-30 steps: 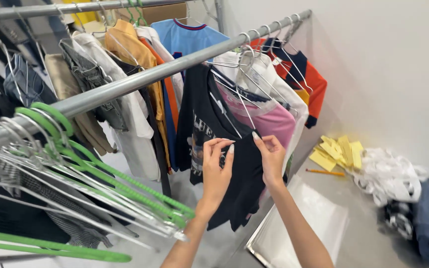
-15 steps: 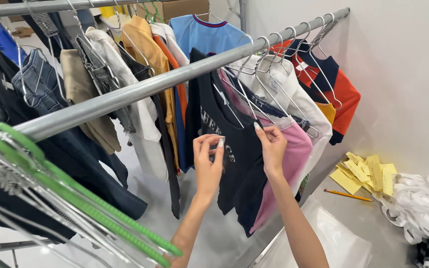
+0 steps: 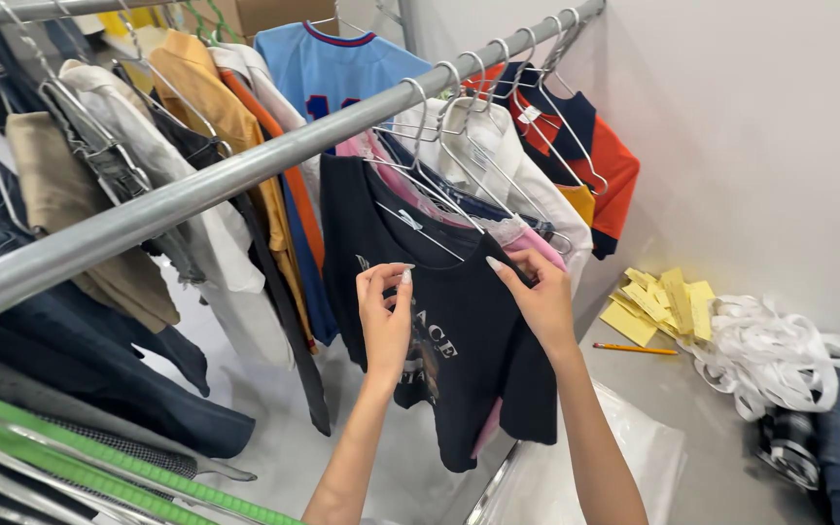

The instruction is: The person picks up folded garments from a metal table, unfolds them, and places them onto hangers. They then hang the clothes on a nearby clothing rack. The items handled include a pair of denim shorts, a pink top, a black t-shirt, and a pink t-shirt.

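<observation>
Dark navy printed T-shirt (image 3: pixel 439 331) hangs on a wire hanger (image 3: pixel 420 219) from the steel rail (image 3: pixel 245 175). My right hand (image 3: pixel 537 292) pinches its shoulder to steady it; my left hand (image 3: pixel 386 316), fingers half-curled and holding nothing, brushes the chest, pink top (image 3: pixel 537 248) just behind.

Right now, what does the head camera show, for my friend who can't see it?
Two bare hands reach up to a black T-shirt on a wire hanger: the right hand pinches its shoulder, and the left hand is held up in front of its chest. It hangs on a metal rail crowded with clothes, beside yellow tags on a table.
</observation>
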